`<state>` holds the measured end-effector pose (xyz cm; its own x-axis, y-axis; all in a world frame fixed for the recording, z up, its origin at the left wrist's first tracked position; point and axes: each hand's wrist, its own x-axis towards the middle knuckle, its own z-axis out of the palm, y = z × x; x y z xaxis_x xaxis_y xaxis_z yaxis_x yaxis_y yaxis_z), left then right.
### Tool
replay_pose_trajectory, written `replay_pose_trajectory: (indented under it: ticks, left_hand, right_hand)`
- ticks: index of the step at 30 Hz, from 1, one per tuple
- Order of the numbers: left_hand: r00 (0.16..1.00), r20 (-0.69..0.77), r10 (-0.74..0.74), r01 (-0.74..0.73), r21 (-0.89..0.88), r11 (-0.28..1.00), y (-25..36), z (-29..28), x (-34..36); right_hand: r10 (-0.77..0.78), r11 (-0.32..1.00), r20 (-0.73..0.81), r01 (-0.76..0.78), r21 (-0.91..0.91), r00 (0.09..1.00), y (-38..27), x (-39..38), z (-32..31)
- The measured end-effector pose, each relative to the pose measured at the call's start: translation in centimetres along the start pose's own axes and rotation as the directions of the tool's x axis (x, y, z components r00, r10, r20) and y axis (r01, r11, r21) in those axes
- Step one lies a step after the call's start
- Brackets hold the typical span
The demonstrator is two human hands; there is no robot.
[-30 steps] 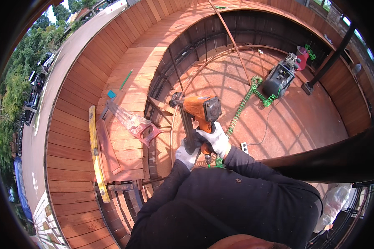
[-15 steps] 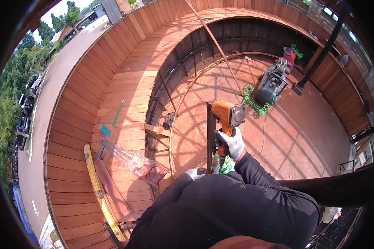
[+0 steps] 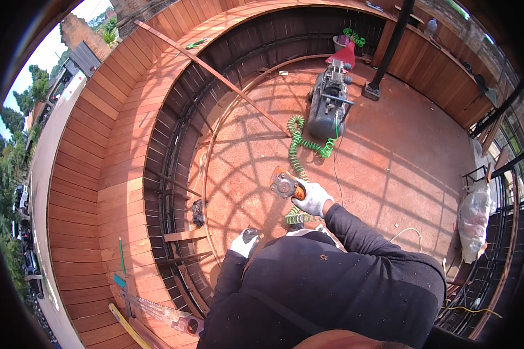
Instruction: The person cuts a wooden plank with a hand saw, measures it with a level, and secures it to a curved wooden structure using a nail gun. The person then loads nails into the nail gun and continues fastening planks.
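Observation:
My right hand [image 3: 315, 200], in a white glove with dark grip, is closed round the handle of an orange and grey nail gun [image 3: 285, 185], its round cap facing up. The gun's lower parts are hidden. A green coiled air hose [image 3: 296, 151] runs from near the gun toward a black air compressor [image 3: 326, 119] on the floor. Lower and to the left, close to my body, my left hand [image 3: 244, 243] has its gloved fingers curled in. Whatever it might hold is too small to make out.
A curved wooden bench [image 3: 122, 203] wraps round the left side. On it lie a handsaw [image 3: 157, 311], a yellow level [image 3: 128, 327], a teal-handled square [image 3: 120, 280] and a green pencil [image 3: 121, 256]. A long strip [image 3: 215, 81] slants to the floor. A black post [image 3: 390, 52] stands far right.
My view has swung right, away from the bench tools. The nail gun has turned so its long magazine no longer shows. My left hand has come away from beside it, toward the left.

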<state>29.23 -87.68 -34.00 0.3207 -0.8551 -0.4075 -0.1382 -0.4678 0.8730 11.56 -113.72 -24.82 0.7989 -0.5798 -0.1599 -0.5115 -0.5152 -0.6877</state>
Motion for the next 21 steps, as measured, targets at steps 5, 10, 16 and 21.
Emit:
replay_pose_trajectory:
  ticks: [5, 10, 16, 21]
  left_hand:
    - [0.971, 0.127, 0.204, -0.226, 0.192, 0.955, 3.9, 0.2, 7.9]
    - [0.999, 0.048, -0.009, -0.001, 0.206, 0.979, 8.9, -1.2, 9.9]
    - [0.897, -0.442, -0.024, 0.127, 0.203, 0.971, 5.4, -8.3, 5.5]
    - [0.378, -0.919, -0.111, 0.608, 0.156, 0.779, 3.2, -17.4, -4.6]
  right_hand:
    - [0.047, 0.999, 0.086, -0.045, -0.016, 0.995, 2.4, 1.2, -2.3]
    - [0.024, 0.996, 0.172, -0.008, -0.090, 0.985, 3.3, 4.6, -1.6]
    - [0.055, 0.987, 0.524, -0.127, 0.102, 0.850, 3.2, 9.8, 0.2]
    - [-0.351, 0.935, 0.431, 0.283, 0.215, 0.831, 3.2, 17.4, 5.2]
